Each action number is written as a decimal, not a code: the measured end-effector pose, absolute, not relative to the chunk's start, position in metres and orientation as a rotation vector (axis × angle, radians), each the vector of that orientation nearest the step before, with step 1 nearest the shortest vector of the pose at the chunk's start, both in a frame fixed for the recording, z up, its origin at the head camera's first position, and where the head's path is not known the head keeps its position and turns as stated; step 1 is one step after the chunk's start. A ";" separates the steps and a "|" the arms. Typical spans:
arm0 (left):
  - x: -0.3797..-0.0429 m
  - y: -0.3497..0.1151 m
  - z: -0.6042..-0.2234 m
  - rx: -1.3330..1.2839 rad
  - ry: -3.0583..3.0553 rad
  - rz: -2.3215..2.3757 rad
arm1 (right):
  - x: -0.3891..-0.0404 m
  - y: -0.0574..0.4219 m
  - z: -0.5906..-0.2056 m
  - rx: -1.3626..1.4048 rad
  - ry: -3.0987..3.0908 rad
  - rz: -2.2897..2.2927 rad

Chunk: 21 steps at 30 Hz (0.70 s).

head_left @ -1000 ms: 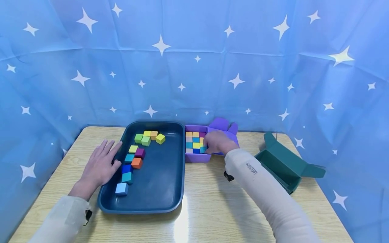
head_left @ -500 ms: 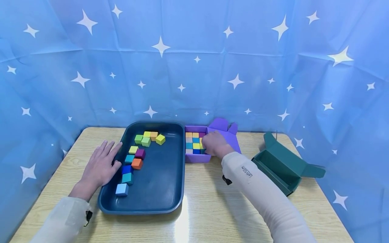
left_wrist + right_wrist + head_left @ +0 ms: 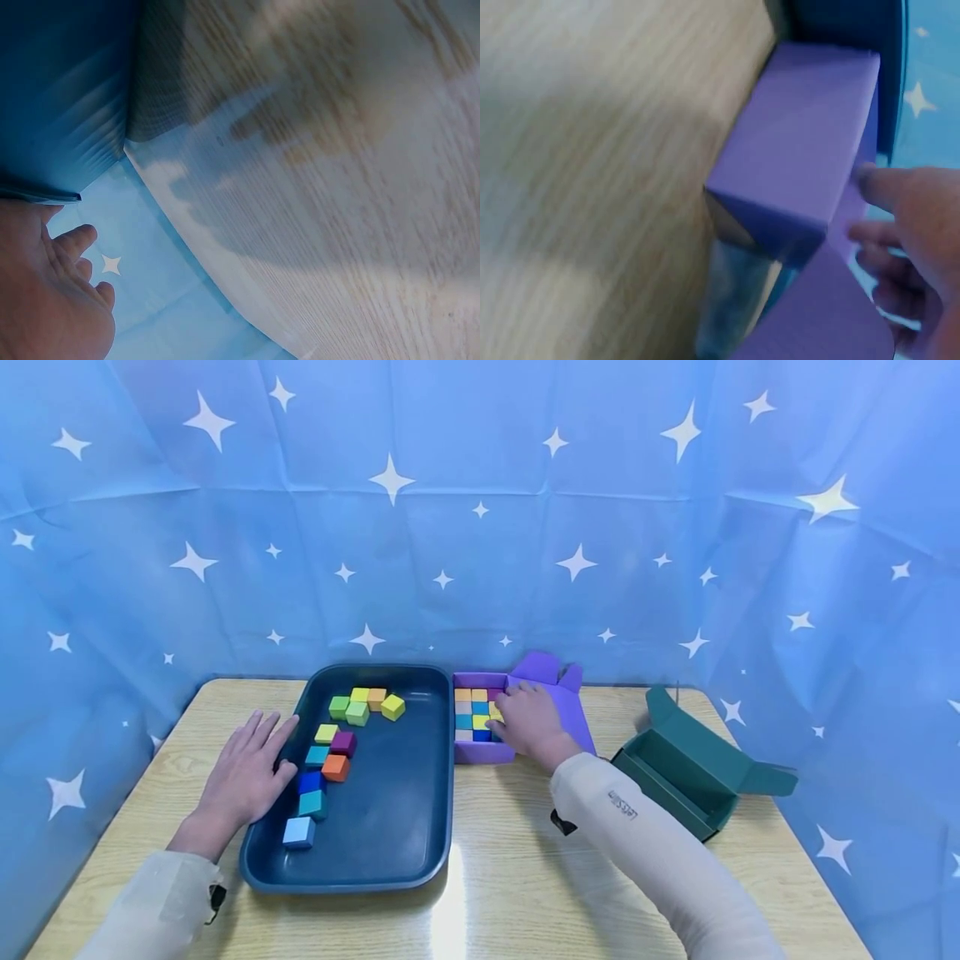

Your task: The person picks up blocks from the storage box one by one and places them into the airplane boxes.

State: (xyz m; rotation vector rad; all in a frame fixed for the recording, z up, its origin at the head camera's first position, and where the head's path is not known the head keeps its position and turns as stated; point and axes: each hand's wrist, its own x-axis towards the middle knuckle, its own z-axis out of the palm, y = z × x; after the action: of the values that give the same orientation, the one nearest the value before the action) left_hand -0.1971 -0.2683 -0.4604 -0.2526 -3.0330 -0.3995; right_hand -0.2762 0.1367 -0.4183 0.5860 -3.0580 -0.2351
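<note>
My left hand point(image 3: 243, 772) rests on the left rim of a dark blue tray point(image 3: 397, 814), its fingers straight. Loose coloured cubes lie along the tray's left and far parts, among them an orange cube point(image 3: 335, 767) and a light blue cube point(image 3: 298, 832). Over the right side of a purple box point(image 3: 483, 754) is my right hand point(image 3: 534, 722), with loosely bent fingers and nothing visible between them. Rows of cubes fill the box, such as a yellow cube point(image 3: 481, 722); the hand covers part of the right column. In the right wrist view, the fingers point(image 3: 889, 187) are by the box's wall.
The purple lid point(image 3: 573, 714) is folded back to the right of its box, which stands against the tray's right side. A dark green box point(image 3: 675, 777) lies with its lid open at the right of the wooden table point(image 3: 517, 885). A star-patterned blue curtain point(image 3: 480, 552) hangs behind.
A teal cube under my right fingers went down into the purple box's near right corner. The right hand then let go and its fingers loosened. My left hand stays on the tray rim.
</note>
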 end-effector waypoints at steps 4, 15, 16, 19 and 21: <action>-0.196 -0.268 -0.461 -0.254 -3.029 -0.394 | -0.265 0.130 -0.420 0.417 -3.084 -0.157; -0.195 -0.268 -0.461 -0.257 -3.038 -0.406 | -0.250 0.122 -0.429 0.186 -3.287 0.061; -0.195 -0.268 -0.461 -0.255 -3.038 -0.405 | -0.250 0.122 -0.429 0.182 -3.292 0.077; -0.195 -0.269 -0.460 -0.256 -3.034 -0.392 | -0.251 0.124 -0.429 0.177 -3.312 0.136; -0.195 -0.269 -0.460 -0.261 -3.033 -0.392 | -0.251 0.126 -0.429 0.170 -3.330 0.176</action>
State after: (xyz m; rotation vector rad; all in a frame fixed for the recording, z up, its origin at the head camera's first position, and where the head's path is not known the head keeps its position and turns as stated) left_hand -0.1954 -0.2693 -0.4595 -0.2608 -3.0328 -0.3921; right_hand -0.2511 0.1256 -0.4289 0.1697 -3.3305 0.1755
